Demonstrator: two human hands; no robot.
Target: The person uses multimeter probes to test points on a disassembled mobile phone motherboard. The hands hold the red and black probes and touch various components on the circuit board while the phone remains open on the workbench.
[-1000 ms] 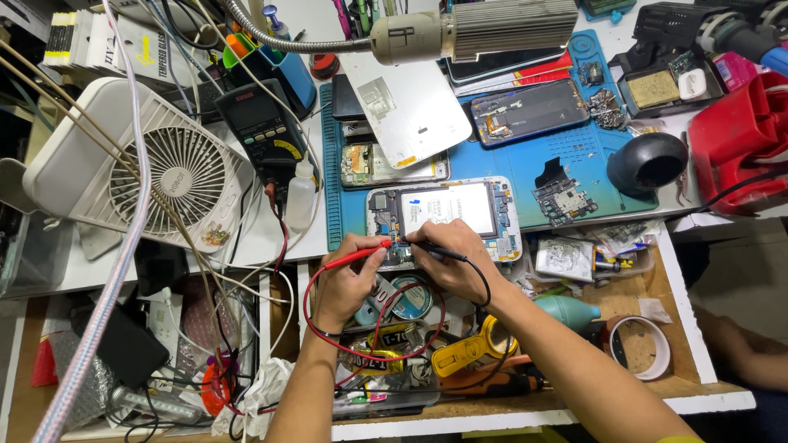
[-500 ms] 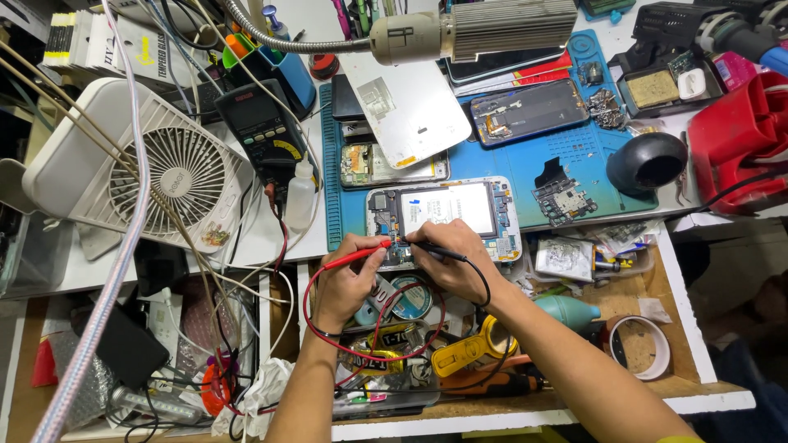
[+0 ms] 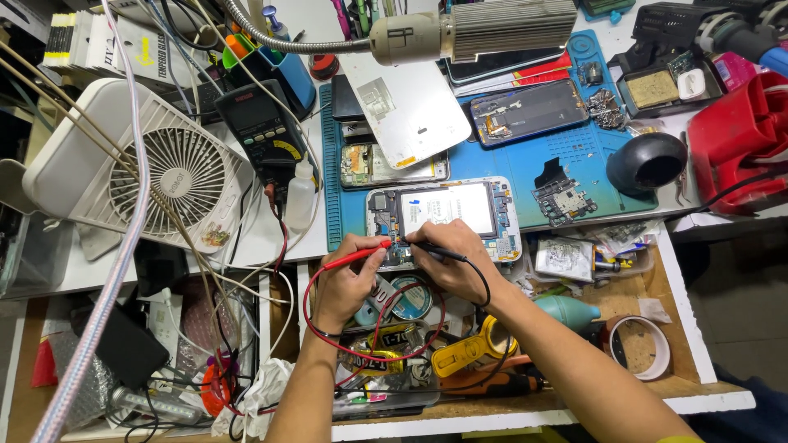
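An opened phone [image 3: 447,212] with its back cover off lies on the blue work mat [image 3: 509,168], its circuit board and white battery showing. My left hand [image 3: 349,279] grips a red test probe [image 3: 355,255], and its tip rests on the phone's lower left edge. My right hand [image 3: 451,258] grips a black test probe [image 3: 435,248] pointed at the same spot from the right. Red and black leads [image 3: 373,332] loop down from the probes over an open drawer. A dark multimeter [image 3: 263,127] lies to the upper left.
A white desk fan [image 3: 156,172] stands at left. A lamp head [image 3: 484,29] on a flexible neck hangs over the mat. Other opened phones [image 3: 525,111], a black bowl-shaped object [image 3: 647,160], a red tool [image 3: 739,135], a tape roll [image 3: 636,344] and cluttered drawers surround the work area.
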